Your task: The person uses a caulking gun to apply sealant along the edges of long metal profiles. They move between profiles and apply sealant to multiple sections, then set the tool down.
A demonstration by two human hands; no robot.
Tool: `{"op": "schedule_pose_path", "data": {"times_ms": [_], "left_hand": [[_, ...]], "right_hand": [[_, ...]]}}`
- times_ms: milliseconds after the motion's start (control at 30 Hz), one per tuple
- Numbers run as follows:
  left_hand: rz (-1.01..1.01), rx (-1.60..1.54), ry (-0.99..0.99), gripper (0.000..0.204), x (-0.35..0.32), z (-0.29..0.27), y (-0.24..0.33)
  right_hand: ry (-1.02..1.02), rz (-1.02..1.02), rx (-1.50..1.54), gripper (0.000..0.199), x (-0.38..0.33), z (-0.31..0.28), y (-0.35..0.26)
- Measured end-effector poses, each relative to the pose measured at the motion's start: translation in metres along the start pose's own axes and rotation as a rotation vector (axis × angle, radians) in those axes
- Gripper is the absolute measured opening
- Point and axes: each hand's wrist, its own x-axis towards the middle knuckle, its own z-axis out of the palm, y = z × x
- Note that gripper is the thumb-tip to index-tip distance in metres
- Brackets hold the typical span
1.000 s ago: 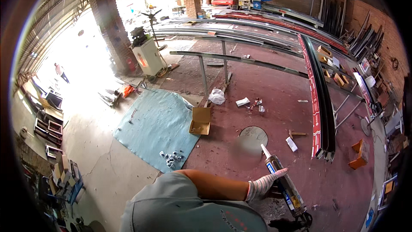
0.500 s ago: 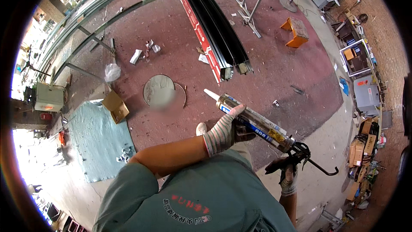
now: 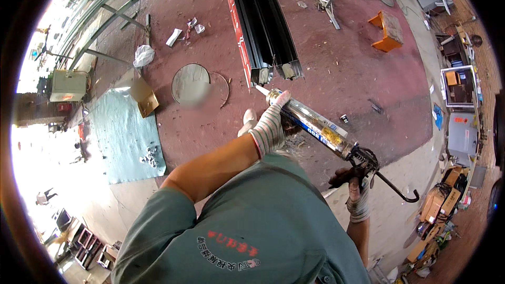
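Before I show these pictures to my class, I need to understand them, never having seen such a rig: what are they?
There is no robot: a person works with two gloved hands. The camera is worn on the head, looking down; its fisheye lens bends straight edges. The left hand grips the front of a caulking gun, and the right hand holds its handle end. Its nozzle points toward the ends of long black profiles; contact isn't clear. On the dark red floor stands an orange stool; to the left lies a pale blue sheet.
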Motion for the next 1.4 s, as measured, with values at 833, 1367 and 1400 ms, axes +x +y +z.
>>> {"op": "schedule_pose_path", "data": {"times_ms": [833,1367,1400], "left_hand": [[0.069,-0.061,0.108,0.046,0.006,0.039,0.041],[-0.019,-0.069,0.084,0.051,0.012,0.036,0.044],[-0.035,-0.076,0.092,0.052,0.014,0.035,0.044]], "right_hand": [[0.131,0.189,-0.218,0.061,0.070,0.037,-0.080],[0.151,0.243,-0.163,0.057,0.065,0.017,-0.067],[0.149,0.257,-0.161,0.057,0.066,0.015,-0.066]]}}
